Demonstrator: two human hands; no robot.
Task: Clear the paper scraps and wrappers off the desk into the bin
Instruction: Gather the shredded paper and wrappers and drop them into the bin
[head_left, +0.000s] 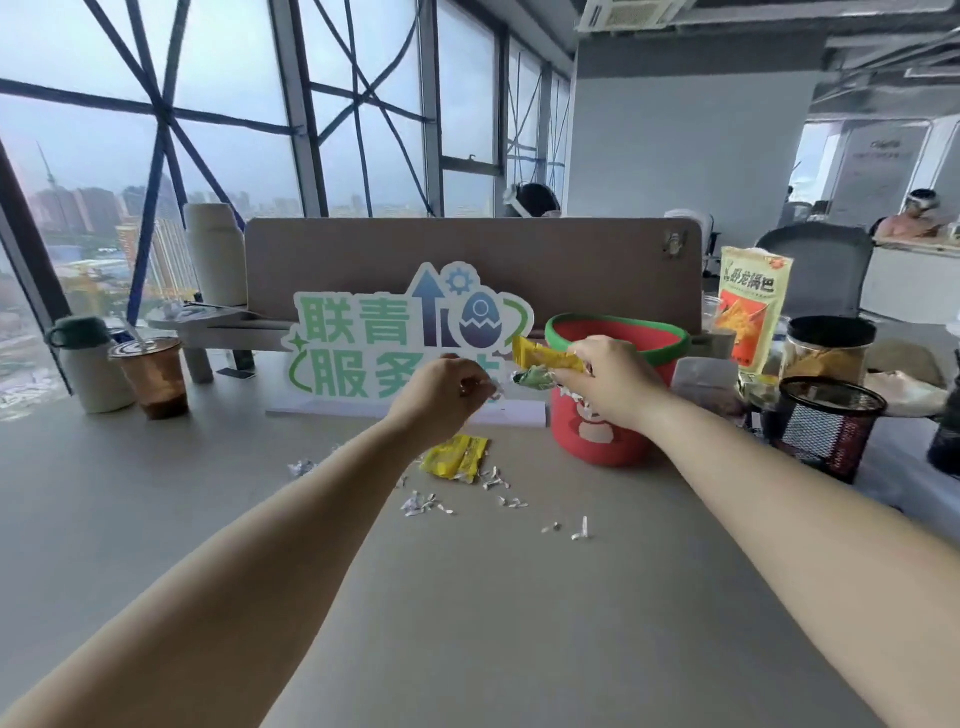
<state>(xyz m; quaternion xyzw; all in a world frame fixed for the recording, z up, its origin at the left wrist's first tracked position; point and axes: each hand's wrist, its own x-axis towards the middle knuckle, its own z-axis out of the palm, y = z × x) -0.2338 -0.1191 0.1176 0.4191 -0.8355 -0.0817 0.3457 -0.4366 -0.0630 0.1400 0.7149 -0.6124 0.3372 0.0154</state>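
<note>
Right hand (605, 382): raised in front of the bin's near-left wall, just below its rim; fingers closed on 2 wrappers, one yellow wrapper (545, 356) sticking up-left from the fingers, one green wrapper (535, 376) crumpled just under it. White scrap bits show below the palm.
Left hand (441, 395): lifted above desk, just left of the right hand, apart from it; fingers curled narrow, pinching small white paper bits (488, 387) at fingertips.
Bin (618, 395): red w/ green rim, stands on desk toward far-right, touching nothing but the desk as far as seen; inside can't be seen.
Held wrappers vs bin: at the bin's left rim, overlapping it in view; over or short of the opening, can't tell.
Loose wrapper (454, 457): 1 yellow wrapper flat on desk, mid-desk, under the left wrist, near the bin's left base.
Paper scraps (426, 504): approx 10+ small white bits scattered mid-desk around and nearer than the loose wrapper; exact count unclear, too small.
Desk (467, 623): grey; near half bare.
Sign (400, 338): 1 green/white cut-out, stands at far edge behind both hands.
Mesh holder (826, 426): 1 black, right of bin, near right edge.
Iced drink cup (150, 376): 1, far-left, beside a white flask (91, 364).
</note>
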